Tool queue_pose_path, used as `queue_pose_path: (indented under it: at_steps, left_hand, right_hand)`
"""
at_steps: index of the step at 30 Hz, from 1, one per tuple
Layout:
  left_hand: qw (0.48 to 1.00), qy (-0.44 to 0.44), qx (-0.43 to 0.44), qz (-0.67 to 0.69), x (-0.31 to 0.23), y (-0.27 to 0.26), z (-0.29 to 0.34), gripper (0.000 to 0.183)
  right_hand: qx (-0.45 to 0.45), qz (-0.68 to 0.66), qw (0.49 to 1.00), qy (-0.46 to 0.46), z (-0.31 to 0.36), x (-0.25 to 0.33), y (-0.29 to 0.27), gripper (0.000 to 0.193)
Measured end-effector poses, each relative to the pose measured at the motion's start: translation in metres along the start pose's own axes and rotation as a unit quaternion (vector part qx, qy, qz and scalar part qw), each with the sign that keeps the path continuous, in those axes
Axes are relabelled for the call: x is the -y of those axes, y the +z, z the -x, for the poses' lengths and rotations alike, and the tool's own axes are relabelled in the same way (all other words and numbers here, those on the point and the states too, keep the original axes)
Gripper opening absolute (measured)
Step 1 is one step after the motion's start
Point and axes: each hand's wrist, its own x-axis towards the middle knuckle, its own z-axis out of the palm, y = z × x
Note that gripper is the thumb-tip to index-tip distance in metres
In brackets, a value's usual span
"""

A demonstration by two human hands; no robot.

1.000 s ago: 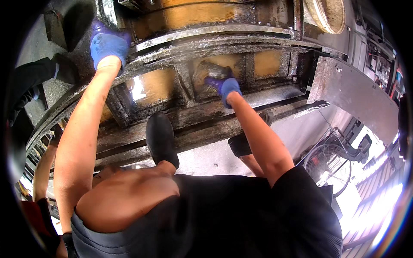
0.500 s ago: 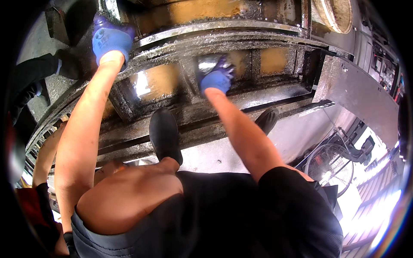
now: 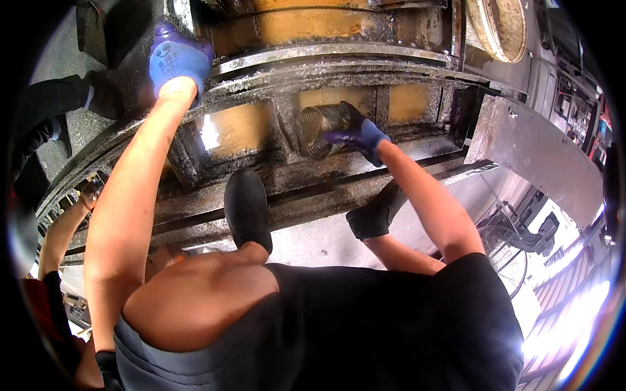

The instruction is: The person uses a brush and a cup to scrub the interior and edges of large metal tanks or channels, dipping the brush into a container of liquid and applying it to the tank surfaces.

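My left hand (image 3: 180, 60), in a blue knit glove with purple-coated fingers, is closed round a wet metal bar (image 3: 178, 10) at the upper left. My right hand (image 3: 358, 135) wears a matching glove and grips a dark ribbed metal cylinder (image 3: 319, 130), which looks like a strainer or basket. The cylinder lies tilted above a wet, grimy metal trough (image 3: 417, 144). Behind and beside it, yellowish-brown liquid (image 3: 241, 127) shows between the trough's cross-ribs. The fingertips of both hands are partly hidden.
My black shoes (image 3: 246, 205) straddle the trough's near rail. A metal plate (image 3: 538, 156) extends to the right, with a fan (image 3: 505, 251) below it. A whitish bucket (image 3: 499, 29) stands at the upper right. At the left are another person's hand (image 3: 91, 194) and a second person's legs (image 3: 59, 98).
My right hand has moved right and slightly nearer, and the ribbed cylinder now shows clearly in it. My left hand keeps its hold. My right foot shows more. The other person's hand has come into view.
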Motion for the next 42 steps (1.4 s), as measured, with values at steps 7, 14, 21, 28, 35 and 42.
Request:
queue_pose_path:
  at_steps: [7,14,21,28,35,42]
  left_hand:
    - [1.0,-0.001,0.013,-0.005,0.0,-0.001,0.002,0.064]
    - [1.0,-0.012,0.02,-0.009,-0.002,-0.002,0.002,0.043]
    - [0.999,0.005,-0.042,0.005,-0.008,-0.003,0.003,0.044]
    - [1.0,-0.009,-0.01,0.007,-0.008,-0.005,0.003,0.039]
    - [0.999,-0.038,0.006,0.021,-0.005,-0.01,0.006,0.045]
    - [0.999,-0.032,0.011,-0.002,-0.009,-0.009,0.002,0.049]
  right_hand:
    - [0.084,-0.032,0.986,-0.138,0.085,0.07,-0.06,0.089]
    - [-0.242,0.145,0.924,-0.257,0.186,0.141,-0.213,0.072]
    - [-0.638,0.409,0.603,-0.248,0.142,0.205,-0.313,0.095]
    - [-0.692,0.395,0.579,-0.175,0.103,0.2,-0.299,0.109]
    - [-0.724,0.499,0.459,-0.124,0.113,0.199,-0.283,0.113]
    - [-0.741,0.365,0.545,-0.144,0.124,0.198,-0.29,0.112]
